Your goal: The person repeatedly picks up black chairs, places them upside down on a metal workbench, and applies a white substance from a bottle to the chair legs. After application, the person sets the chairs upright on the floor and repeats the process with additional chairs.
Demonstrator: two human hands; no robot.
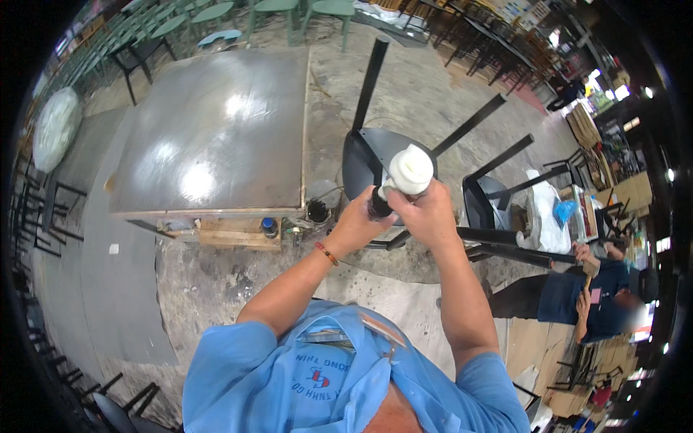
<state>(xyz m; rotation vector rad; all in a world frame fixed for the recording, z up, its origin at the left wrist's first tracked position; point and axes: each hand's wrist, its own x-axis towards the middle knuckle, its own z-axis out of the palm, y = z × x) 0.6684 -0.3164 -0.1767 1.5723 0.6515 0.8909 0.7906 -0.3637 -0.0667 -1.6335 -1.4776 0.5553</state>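
A black metal stool lies upside down on the concrete floor, its legs sticking up. My left hand grips the near black leg just below its end. My right hand holds a roll of white wrapping material against the tip of that leg. The other legs rise behind, one straight up, two slanting right.
A large square metal-topped table stands to the left, with wooden boards and small bottles below its near edge. A second upturned black stool lies right. A person in dark blue sits at the right. Green chairs line the back.
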